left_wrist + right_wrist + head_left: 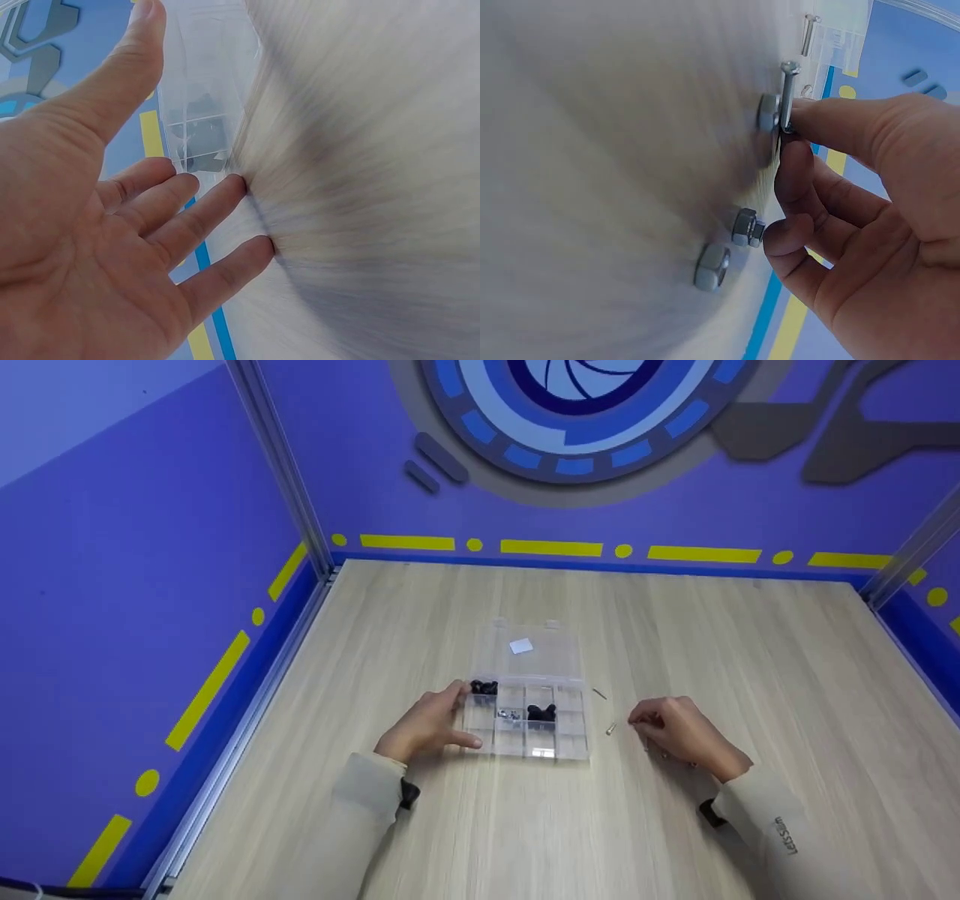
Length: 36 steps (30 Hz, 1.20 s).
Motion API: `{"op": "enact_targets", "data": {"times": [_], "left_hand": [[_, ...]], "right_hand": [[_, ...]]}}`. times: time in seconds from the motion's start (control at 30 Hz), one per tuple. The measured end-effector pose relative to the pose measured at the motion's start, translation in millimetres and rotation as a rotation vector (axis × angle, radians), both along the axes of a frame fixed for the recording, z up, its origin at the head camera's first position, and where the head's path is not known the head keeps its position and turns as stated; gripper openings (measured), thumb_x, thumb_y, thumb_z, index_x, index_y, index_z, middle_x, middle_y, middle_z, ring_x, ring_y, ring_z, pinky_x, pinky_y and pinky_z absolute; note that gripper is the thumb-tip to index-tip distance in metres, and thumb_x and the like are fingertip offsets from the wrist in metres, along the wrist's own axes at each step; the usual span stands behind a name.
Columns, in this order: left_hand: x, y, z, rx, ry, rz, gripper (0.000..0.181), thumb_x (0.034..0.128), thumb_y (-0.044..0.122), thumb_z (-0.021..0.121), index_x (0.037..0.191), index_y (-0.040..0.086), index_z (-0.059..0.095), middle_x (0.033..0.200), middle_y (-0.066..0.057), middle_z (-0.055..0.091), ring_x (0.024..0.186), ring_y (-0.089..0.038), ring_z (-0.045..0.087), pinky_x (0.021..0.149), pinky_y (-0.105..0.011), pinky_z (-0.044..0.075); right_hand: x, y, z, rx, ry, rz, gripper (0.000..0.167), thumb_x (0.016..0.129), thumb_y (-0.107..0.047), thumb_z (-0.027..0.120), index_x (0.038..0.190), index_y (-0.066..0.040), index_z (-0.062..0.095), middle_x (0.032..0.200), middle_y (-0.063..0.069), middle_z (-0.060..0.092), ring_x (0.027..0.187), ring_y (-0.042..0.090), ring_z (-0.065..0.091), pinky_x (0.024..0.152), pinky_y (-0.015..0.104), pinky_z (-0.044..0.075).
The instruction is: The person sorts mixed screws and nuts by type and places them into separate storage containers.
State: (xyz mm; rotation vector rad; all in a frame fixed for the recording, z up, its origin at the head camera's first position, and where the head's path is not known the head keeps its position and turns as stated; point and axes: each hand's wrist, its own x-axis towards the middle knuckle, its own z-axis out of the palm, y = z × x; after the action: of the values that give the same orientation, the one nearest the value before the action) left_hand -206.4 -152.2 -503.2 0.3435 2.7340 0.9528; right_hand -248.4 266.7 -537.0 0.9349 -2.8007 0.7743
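Observation:
A clear compartment box lies with its lid laid back; its cells hold black parts and small metal pieces. My left hand is at the box's left side, thumb spread from the fingers, gripping nothing. To the right of the box, my right hand pinches a small metal screw between thumb and forefinger, its head upward in the right wrist view. Metal nuts and a bolt-like piece lie close to its fingertips.
Two thin metal pieces lie between the box and my right hand, one farther back, one nearer. A white label shows at the lid. Blue-purple panels and metal posts border the wooden table.

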Motion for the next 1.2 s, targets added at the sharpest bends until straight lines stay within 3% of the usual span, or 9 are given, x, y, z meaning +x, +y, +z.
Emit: {"op": "enact_targets", "data": {"times": [0.33, 0.6, 0.73, 0.93, 1.2], "left_hand": [[0.2, -0.4, 1.5, 0.014, 0.003, -0.003, 0.078, 0.0750, 0.033, 0.093, 0.136, 0.008, 0.051, 0.131, -0.018, 0.064, 0.121, -0.035, 0.060, 0.102, -0.050, 0.050], [-0.7, 0.0, 2.9, 0.012, -0.004, -0.008, 0.079, 0.0759, 0.031, 0.093, 0.139, 0.008, 0.050, 0.134, -0.019, 0.063, 0.125, -0.035, 0.059, 0.105, -0.051, 0.048], [-1.5, -1.6, 4.0, 0.011, -0.008, -0.018, 0.080, 0.0772, 0.032, 0.092, 0.140, 0.008, 0.050, 0.137, -0.018, 0.062, 0.128, -0.036, 0.057, 0.106, -0.050, 0.048], [-1.4, -3.5, 3.9, 0.006, 0.006, -0.039, 0.081, 0.0784, 0.033, 0.091, 0.142, 0.007, 0.049, 0.137, -0.020, 0.062, 0.128, -0.037, 0.057, 0.106, -0.050, 0.048], [0.3, -5.2, -1.3, 0.037, -0.019, -0.012, 0.084, 0.0782, 0.033, 0.091, 0.146, 0.009, 0.048, 0.142, -0.018, 0.059, 0.133, -0.035, 0.054, 0.111, -0.051, 0.045]], "right_hand": [[-2.0, 0.1, 3.4, -0.006, -0.068, -0.019, 0.015, 0.088, 0.003, 0.075, 0.088, -0.012, 0.078, 0.080, -0.006, 0.073, 0.068, 0.004, 0.060, 0.061, 0.026, 0.054], [-4.0, -3.5, 18.9, -0.013, -0.210, 0.010, 0.016, 0.089, 0.001, 0.071, 0.086, -0.015, 0.071, 0.072, -0.007, 0.065, 0.059, 0.008, 0.056, 0.052, 0.023, 0.047], [-5.6, -9.6, 28.9, -0.026, -0.147, 0.032, 0.019, 0.088, 0.002, 0.072, 0.084, -0.016, 0.066, 0.076, -0.008, 0.063, 0.065, 0.011, 0.058, 0.058, 0.024, 0.047], [-6.0, -26.3, 42.5, -0.072, -0.057, 0.111, 0.013, 0.092, 0.002, 0.070, 0.096, -0.009, 0.076, 0.094, 0.002, 0.075, 0.074, 0.012, 0.065, 0.064, 0.028, 0.055], [-2.4, -53.7, 47.9, -0.087, -0.090, 0.199, 0.007, 0.095, -0.003, 0.072, 0.095, -0.008, 0.076, 0.092, -0.001, 0.075, 0.078, 0.010, 0.067, 0.067, 0.028, 0.056]]}}
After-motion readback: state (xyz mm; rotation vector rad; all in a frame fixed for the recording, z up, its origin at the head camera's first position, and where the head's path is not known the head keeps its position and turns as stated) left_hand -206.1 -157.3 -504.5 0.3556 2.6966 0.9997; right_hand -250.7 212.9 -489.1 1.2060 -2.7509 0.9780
